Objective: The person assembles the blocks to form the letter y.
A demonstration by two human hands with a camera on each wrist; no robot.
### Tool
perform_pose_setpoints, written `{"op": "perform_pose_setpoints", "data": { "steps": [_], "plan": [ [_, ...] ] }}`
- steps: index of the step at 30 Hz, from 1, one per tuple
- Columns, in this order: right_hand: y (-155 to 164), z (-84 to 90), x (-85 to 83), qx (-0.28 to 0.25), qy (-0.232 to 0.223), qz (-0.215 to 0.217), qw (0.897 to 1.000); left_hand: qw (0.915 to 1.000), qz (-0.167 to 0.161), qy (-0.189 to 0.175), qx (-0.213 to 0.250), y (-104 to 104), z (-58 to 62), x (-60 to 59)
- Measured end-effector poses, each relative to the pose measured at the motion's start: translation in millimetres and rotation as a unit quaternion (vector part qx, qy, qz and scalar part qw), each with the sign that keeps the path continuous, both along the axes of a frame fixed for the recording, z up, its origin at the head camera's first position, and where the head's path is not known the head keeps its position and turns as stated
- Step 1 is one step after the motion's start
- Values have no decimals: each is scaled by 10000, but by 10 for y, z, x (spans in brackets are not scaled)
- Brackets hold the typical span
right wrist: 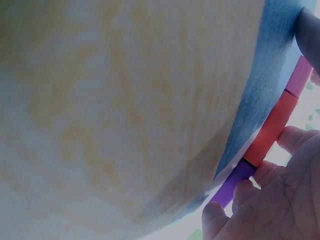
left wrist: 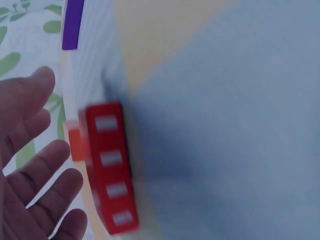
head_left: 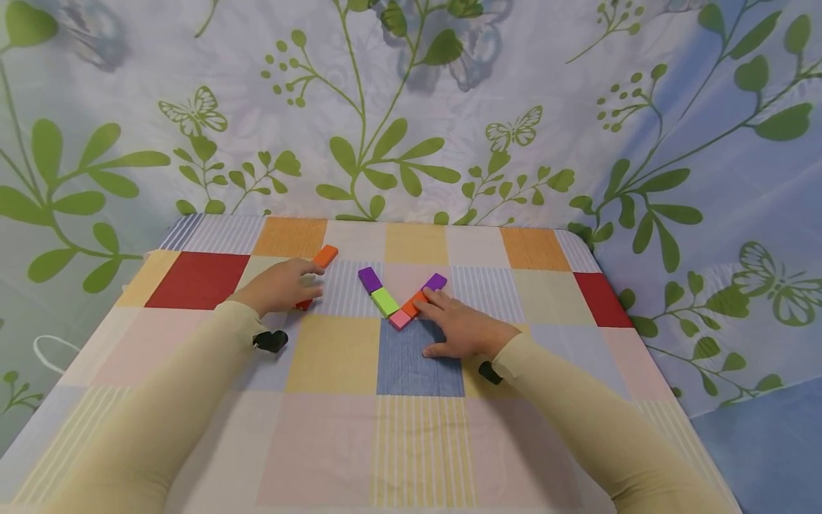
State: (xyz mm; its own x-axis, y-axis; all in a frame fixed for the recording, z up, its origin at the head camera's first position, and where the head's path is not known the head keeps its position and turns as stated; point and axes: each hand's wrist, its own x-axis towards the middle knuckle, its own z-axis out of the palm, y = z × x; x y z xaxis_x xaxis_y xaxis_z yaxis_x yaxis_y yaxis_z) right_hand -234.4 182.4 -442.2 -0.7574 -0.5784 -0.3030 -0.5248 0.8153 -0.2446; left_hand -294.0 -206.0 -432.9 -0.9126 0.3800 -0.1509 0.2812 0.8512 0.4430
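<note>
The left hand [head_left: 282, 285] lies on the bench [head_left: 334, 357] with its fingers loosely spread and straight, holding nothing. A red block [left wrist: 110, 167] sits right at its fingertips; in the head view only a sliver shows under the fingers. In the left wrist view the block is a long bar with 4 pale rectangles along one face, and its long axis runs across the line of the fingers rather than along them. An orange block [head_left: 325, 255] lies just beyond the same fingertips, toward the far edge of the bench.

The right hand [head_left: 459, 330] rests flat, fingers straight, its fingertips touching the right arm of a V of blocks. That arm has a purple block [head_left: 437, 281] at the far end and an orange-red block [head_left: 414, 303] under the fingers; a pink block [head_left: 399, 319] forms the point. The left arm of the V is a green block [head_left: 384, 301] and a second purple block [head_left: 369, 279].

So the red block lies on the left hand's side, well apart from the V; the right hand is nearer the V.
</note>
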Motion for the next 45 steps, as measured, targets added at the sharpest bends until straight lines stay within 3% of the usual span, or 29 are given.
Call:
{"op": "perform_pose_setpoints", "data": {
  "steps": [6, 12, 20, 30, 40, 45],
  "plan": [
    [0, -22, -8, 40, 29, 16, 10000, 9997, 90, -221, 99, -146, -7, 86],
    [-4, -17, -11, -27, 13, -4, 10000, 9996, 181, -193, 82, -228, -41, 178],
    [4, -14, -21, -15, 8, 16, 10000, 9953, 748, -381, 483, -313, -149, 273],
    [-4, -9, -31, 31, -21, -15, 10000, 9887, 1215, -557, 686, -255, -170, 327],
    [-6, -16, -29, 49, 32, 24, 10000, 9874, 1148, -552, 937, -160, -195, 327],
    [-7, -25, -38, 48, 17, 21, 10000, 9889, 1120, -531, 825, -134, -202, 334]
  ]
}}
